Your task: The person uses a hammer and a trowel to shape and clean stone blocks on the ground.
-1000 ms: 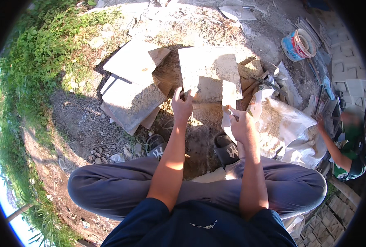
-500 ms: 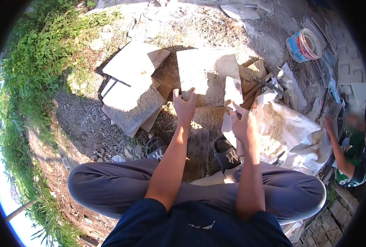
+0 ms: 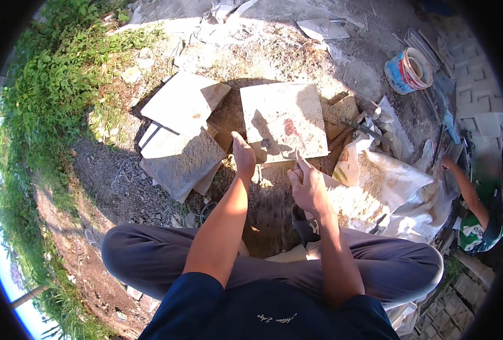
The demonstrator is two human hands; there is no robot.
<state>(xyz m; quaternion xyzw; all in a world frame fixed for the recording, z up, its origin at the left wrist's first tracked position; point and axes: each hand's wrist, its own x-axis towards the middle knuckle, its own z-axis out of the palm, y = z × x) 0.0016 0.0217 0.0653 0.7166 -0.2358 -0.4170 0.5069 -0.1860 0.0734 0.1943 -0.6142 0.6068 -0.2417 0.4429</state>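
Observation:
A square, pale, rough-faced slab [image 3: 265, 102] lies in front of me on other slabs. My left hand [image 3: 244, 156] is at its near left corner, fingers stretched out along the edge and not wrapped round anything. My right hand [image 3: 309, 186] is closed at the near edge, index finger pointing forward. It grips what looks like a flat-bladed scraper [image 3: 290, 128], whose reddish-marked blade lies against the slab's face; the handle is mostly hidden in my fingers. Shadows of the hand and tool fall across the slab.
More slabs [image 3: 183, 161] are stacked loosely at left. A pale sack [image 3: 410, 175] with sandy material spreads at right, beside a stick [image 3: 367, 131]. A blue-white bucket [image 3: 403, 73] stands at far right. Another person's arm [image 3: 468, 190] reaches in at right. Green plants [image 3: 53, 85] grow at left.
The scraper has gone from upright at the slab's right side to flat on its face. My right hand moved left and nearer me. My left hand has loosened from the slab's near edge.

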